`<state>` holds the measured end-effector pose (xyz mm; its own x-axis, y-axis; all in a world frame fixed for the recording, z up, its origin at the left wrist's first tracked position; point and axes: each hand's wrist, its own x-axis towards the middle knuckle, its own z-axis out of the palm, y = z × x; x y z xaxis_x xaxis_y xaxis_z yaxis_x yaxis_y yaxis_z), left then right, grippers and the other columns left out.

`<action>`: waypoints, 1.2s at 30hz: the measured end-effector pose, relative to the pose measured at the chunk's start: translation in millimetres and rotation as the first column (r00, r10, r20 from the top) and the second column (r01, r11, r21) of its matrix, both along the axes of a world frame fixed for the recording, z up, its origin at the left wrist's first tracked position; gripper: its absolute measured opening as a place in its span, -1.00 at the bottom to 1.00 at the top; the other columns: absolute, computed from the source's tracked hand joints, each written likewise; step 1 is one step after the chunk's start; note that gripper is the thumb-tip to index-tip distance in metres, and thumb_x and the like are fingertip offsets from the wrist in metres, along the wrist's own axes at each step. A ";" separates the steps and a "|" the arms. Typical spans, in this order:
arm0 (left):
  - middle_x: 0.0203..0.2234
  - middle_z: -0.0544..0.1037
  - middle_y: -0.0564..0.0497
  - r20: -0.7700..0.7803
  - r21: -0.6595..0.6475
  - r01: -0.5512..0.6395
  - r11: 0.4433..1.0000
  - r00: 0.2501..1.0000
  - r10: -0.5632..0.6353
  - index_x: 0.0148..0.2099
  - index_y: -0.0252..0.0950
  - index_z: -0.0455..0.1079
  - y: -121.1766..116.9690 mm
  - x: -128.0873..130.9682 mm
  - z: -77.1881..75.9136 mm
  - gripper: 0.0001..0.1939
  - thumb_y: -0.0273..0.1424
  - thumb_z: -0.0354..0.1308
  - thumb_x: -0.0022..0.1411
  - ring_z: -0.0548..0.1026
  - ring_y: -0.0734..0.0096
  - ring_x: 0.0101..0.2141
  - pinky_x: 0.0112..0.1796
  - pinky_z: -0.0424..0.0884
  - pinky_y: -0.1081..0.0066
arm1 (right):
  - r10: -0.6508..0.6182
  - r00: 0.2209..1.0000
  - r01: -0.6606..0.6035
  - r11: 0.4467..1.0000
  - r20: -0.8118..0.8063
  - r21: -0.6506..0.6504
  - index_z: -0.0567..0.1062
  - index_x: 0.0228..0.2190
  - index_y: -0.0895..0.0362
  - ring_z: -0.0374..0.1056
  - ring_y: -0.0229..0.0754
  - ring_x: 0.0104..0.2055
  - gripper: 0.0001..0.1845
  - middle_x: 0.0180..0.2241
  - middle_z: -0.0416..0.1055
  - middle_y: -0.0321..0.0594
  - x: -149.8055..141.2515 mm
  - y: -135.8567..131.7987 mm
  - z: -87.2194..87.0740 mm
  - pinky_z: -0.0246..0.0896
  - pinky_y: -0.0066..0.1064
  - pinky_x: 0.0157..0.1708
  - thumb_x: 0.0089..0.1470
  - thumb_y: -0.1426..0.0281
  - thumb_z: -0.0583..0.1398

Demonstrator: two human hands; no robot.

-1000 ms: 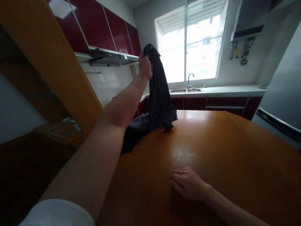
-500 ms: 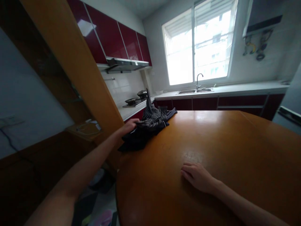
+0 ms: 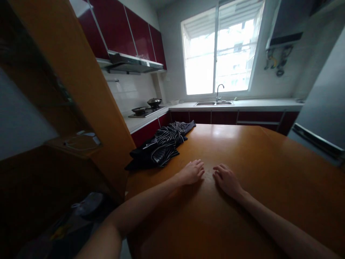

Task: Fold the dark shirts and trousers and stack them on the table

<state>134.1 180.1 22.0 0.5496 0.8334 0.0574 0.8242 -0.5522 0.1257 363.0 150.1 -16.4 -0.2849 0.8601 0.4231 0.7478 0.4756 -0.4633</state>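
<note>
My left hand (image 3: 192, 172) is over the wooden table (image 3: 242, 151), palm down, its fingers stretched out and holding nothing. Close by on its right, my right hand (image 3: 226, 180) rests on the tabletop with its fingers loosely extended and apart, also without anything in it. A narrow gap separates the two sets of fingertips. Beyond my left hand, along the table's left edge, lies a rumpled heap of dark clothes: a black-and-white striped garment (image 3: 172, 133) on top of black clothing (image 3: 145, 157). Neither hand touches the heap.
A wooden post (image 3: 107, 108) stands left of the table. Behind are a stove (image 3: 147, 112) with pans, a sink (image 3: 206, 104) under the window, and a fridge (image 3: 322, 100) at the right. Bags or bundles (image 3: 90, 205) lie on the floor at lower left.
My left hand has let go of the striped garment and moved right and nearer, beside my right hand. The garment has dropped flat on the heap. My view has shifted slightly right.
</note>
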 end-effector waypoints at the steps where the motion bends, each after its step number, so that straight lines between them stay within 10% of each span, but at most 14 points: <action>1: 0.38 0.17 -0.26 0.037 -0.003 -0.007 1.000 0.999 0.007 0.38 -0.31 0.19 8.3 18.6 -9.0 -0.43 -0.16 -0.16 0.46 0.13 0.01 0.36 0.28 0.10 -0.01 | -0.105 0.994 0.105 0.994 0.025 -0.008 0.53 -0.08 0.15 0.34 0.00 0.05 -0.69 -0.04 0.48 0.01 8.8 8.1 -1.1 0.19 -0.21 0.06 0.27 0.39 0.05; 6: 0.43 0.07 -0.11 0.090 -0.009 -0.018 1.000 0.996 0.019 0.42 -0.18 0.15 57.8 73.9 -26.8 -0.42 -0.15 -0.16 0.45 0.00 -0.01 0.40 0.32 -0.09 -0.11 | -0.374 0.889 0.418 0.899 0.264 -0.134 0.43 0.15 0.13 0.11 0.05 0.33 -0.52 0.29 0.25 0.05 53.1 43.8 0.1 -0.08 -0.07 0.29 0.30 0.23 0.03; 12: 0.43 0.06 -0.08 0.103 -0.028 -0.127 0.992 0.986 0.129 0.41 -0.11 0.18 97.6 86.1 -27.3 -0.43 -0.11 -0.16 0.45 -0.02 -0.05 0.41 0.32 -0.15 -0.16 | -0.349 0.855 0.464 0.845 0.384 -0.264 0.16 0.36 0.10 -0.24 0.04 0.48 -0.28 0.45 -0.10 -0.01 73.9 75.5 9.4 -0.40 0.05 0.38 0.32 0.02 -0.05; 36: 0.38 0.20 -0.08 0.103 0.012 -0.029 0.999 0.994 0.028 0.33 -0.16 0.27 87.7 68.6 -32.2 -0.53 -0.27 -0.12 0.46 0.10 0.09 0.38 0.32 0.00 -0.09 | -0.366 0.866 0.449 0.870 0.342 -0.206 0.34 0.25 0.13 -0.06 0.08 0.43 -0.46 0.39 0.08 0.01 76.7 74.4 -4.9 -0.21 0.08 0.35 0.34 0.20 -0.01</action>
<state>202.7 267.8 -10.2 0.5162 0.8474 0.1239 0.8227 -0.5309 0.2033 439.7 224.6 -21.2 0.0453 0.9925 0.1132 0.9636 -0.0136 -0.2670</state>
